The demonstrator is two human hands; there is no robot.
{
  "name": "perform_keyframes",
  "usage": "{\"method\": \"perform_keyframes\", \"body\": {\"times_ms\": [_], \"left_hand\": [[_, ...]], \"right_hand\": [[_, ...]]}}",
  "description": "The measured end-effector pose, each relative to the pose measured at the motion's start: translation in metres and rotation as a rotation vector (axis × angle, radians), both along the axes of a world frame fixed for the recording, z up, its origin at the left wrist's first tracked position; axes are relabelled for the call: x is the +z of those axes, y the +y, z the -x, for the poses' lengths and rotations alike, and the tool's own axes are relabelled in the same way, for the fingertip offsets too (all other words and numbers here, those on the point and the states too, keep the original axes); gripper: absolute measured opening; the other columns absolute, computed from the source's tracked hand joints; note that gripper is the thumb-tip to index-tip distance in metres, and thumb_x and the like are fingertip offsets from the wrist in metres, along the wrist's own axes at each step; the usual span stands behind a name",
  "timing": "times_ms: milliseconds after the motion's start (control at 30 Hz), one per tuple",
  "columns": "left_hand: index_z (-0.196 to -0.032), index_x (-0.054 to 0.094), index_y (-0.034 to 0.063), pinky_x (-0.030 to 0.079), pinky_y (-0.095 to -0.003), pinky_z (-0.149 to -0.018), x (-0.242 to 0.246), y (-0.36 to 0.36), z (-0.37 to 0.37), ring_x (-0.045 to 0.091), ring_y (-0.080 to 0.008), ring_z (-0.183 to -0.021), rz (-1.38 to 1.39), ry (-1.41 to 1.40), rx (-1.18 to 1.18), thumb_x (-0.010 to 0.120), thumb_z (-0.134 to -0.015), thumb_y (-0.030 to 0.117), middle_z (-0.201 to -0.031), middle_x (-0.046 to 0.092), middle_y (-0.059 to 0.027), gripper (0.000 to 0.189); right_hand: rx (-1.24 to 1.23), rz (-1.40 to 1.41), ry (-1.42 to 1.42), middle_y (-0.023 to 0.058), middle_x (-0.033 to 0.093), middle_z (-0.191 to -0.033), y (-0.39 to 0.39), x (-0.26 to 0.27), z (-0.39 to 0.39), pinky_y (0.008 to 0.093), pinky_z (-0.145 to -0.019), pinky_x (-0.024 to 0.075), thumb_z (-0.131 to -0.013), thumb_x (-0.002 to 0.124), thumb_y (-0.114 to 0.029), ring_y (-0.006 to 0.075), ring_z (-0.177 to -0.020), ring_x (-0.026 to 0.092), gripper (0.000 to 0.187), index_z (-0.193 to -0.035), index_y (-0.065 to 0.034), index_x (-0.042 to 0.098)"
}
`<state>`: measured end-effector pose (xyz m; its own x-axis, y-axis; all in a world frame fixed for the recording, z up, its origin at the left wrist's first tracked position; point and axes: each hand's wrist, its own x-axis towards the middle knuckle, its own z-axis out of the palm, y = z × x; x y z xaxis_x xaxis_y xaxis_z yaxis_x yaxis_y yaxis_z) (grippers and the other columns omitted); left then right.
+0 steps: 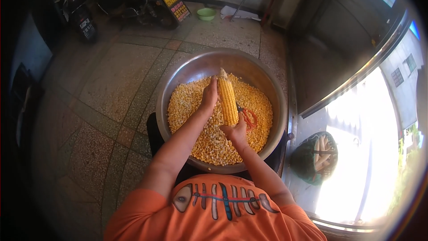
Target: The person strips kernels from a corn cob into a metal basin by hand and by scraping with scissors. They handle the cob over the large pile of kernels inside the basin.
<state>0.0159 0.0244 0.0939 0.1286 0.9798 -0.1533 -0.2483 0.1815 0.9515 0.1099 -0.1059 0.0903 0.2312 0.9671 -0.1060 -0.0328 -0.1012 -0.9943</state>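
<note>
An ear of yellow corn [228, 102] is tilted over a large metal basin [281, 110], its pale pointed tip away from me. My right hand [238, 134] grips the near end of the ear. Along its upper left side lies my left hand [210, 95], thumb up, with the other fingers hidden behind the corn. Loose corn kernels [187, 113] fill much of the basin. Just right of the ear, scissors with orange-red handles [250, 119] rest among the kernels; their blades are mostly hidden.
A green basket [301, 162] holding bare cobs stands to the right, by the open doorway with bright light. Parked motorcycles [147, 3], a light green plastic bowl [206, 14] and a white sheet [239, 13] are at the far wall. Stone-chip tiles cover the floor [117, 73].
</note>
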Motion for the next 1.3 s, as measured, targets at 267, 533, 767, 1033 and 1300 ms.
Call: {"method": "perform_keyframes", "body": {"times_ms": [267, 533, 767, 1033, 1300], "left_hand": [[-0.094, 0.049, 0.0073, 0.050, -0.0378, -0.049, -0.008, -0.035, -0.009, 0.058, -0.0260, -0.053, 0.318, -0.537, 0.081, 0.023, -0.090, 0.059, -0.073, 0.057, -0.0132, 0.058], [-0.098, 0.055, 0.0036, 0.046, -0.0280, -0.067, -0.034, -0.028, 0.000, 0.054, -0.0139, -0.073, -0.231, -0.162, 0.115, 0.034, -0.093, 0.052, -0.082, 0.057, -0.0040, 0.053], [-0.112, 0.049, 0.0061, 0.047, -0.0311, -0.073, 0.006, -0.020, 0.005, 0.057, -0.0192, -0.081, 0.260, -0.341, 0.000, 0.030, -0.092, 0.055, -0.085, 0.060, -0.0078, 0.057], [-0.103, 0.053, 0.0032, 0.044, -0.0326, -0.080, -0.041, -0.024, -0.004, 0.054, -0.0186, -0.089, -0.161, 0.009, 0.319, 0.034, -0.095, 0.039, -0.096, 0.056, -0.0104, 0.041], [-0.107, 0.054, 0.0042, 0.041, -0.0297, -0.077, -0.041, -0.009, 0.013, 0.052, -0.0158, -0.087, -0.433, 0.109, 0.037, 0.033, -0.096, 0.041, -0.099, 0.056, -0.0065, 0.045]], "right_hand": [[0.059, -0.054, -0.725, 0.0291, 0.059, -0.084, -0.002, -0.010, -0.002, 0.0465, -0.069, 0.0474, -0.065, 0.062, -0.013, 0.0444, -0.080, 0.059, 0.052, -0.109, 0.0036, 0.039], [0.123, 0.034, 0.102, 0.0080, 0.055, -0.081, 0.001, 0.001, 0.005, 0.0269, -0.052, 0.0448, -0.060, 0.067, -0.003, 0.0149, -0.060, 0.055, 0.059, -0.114, 0.0008, 0.043], [-0.059, -0.061, -0.801, 0.0226, 0.061, -0.077, 0.011, -0.025, -0.014, 0.0451, -0.059, 0.0489, -0.065, 0.063, -0.012, 0.0378, -0.065, 0.061, 0.055, -0.111, 0.0008, 0.037], [0.033, -0.042, -0.606, 0.0314, 0.057, -0.084, 0.002, -0.010, 0.011, 0.0469, -0.069, 0.0468, -0.063, 0.064, -0.011, 0.0474, -0.082, 0.056, 0.051, -0.106, 0.0017, 0.040], [0.029, 0.077, -0.010, 0.0165, 0.060, -0.089, 0.010, -0.009, 0.001, 0.0329, -0.063, 0.0482, -0.059, 0.067, -0.006, 0.0251, -0.073, 0.060, 0.063, -0.116, 0.0035, 0.041]]}}
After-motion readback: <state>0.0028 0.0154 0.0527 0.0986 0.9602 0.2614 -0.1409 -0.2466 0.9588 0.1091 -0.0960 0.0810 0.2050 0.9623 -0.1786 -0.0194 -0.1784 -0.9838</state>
